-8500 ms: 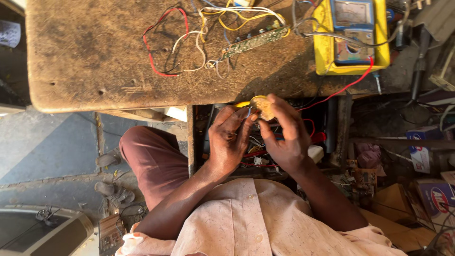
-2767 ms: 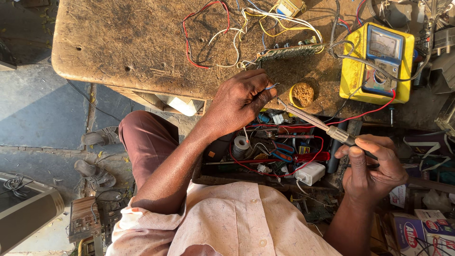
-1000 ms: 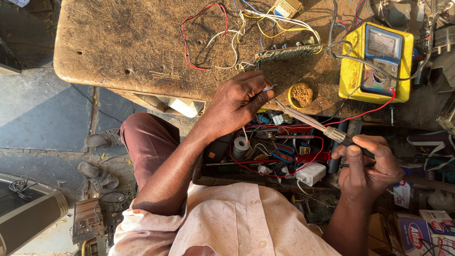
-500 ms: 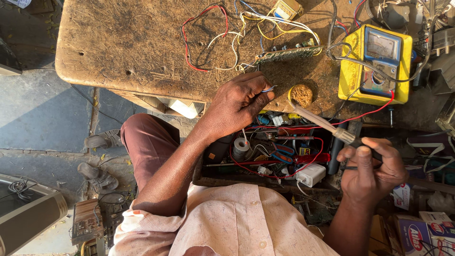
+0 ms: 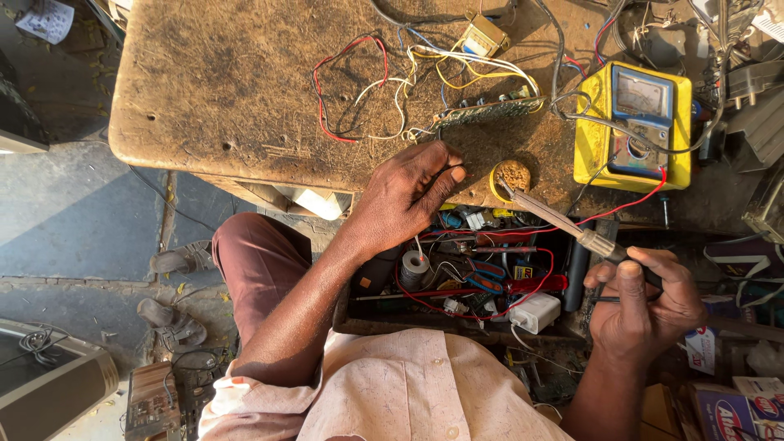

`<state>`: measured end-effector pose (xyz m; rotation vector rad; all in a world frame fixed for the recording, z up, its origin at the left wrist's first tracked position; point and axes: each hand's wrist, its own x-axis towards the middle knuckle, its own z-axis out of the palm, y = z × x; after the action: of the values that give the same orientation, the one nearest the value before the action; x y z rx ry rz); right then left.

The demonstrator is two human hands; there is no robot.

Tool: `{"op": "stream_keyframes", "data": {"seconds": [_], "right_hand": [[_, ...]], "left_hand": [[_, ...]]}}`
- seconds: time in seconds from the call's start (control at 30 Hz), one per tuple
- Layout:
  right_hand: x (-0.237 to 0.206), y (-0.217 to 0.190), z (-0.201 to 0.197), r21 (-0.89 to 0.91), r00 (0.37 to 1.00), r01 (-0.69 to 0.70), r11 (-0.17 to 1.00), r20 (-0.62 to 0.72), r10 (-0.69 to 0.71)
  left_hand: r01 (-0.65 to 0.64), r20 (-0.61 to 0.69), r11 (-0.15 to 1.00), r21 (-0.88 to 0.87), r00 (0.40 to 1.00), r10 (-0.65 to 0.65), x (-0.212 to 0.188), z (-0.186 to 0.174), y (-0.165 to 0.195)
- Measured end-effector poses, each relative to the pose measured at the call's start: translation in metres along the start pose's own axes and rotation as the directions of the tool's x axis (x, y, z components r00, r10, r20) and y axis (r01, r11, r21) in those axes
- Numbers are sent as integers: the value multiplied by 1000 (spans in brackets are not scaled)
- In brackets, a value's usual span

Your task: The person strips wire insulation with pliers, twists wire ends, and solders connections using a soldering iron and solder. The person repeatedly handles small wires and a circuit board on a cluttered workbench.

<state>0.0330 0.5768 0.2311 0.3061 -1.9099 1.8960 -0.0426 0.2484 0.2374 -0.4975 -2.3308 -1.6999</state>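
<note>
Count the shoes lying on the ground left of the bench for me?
2. One shoe lies by the person's knee; the other shoe lies just below it, nearer the camera. More may be hidden under the workbench.

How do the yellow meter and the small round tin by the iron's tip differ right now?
The yellow meter is a large rectangular box with a dial window; the round tin is small, open and filled with brownish paste. The soldering iron in the right hand has its tip at the tin, not at the meter. Both sit on the worn wooden bench.
</note>
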Motion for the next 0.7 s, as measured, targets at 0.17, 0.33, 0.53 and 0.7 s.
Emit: {"op": "stream_keyframes", "data": {"seconds": [0.17,0.33,0.53,0.7], "right_hand": [[4,0,-3,-47,999,48,998,19,-47],[6,-1,2,-71,995,88,994,48,-85],[7,-1,10,-101,989,130,986,83,-122],[1,-2,14,-192,986,150,970,102,-132]], "left_hand": [[-3,17,1000,-3,1000,3,3,3,1],[-14,30,1000,-20,999,14,5,2,-1],[-59,25,997,-43,998,60,6,3,-3],[-63,27,997,-40,998,64,1,2,-4]]}}
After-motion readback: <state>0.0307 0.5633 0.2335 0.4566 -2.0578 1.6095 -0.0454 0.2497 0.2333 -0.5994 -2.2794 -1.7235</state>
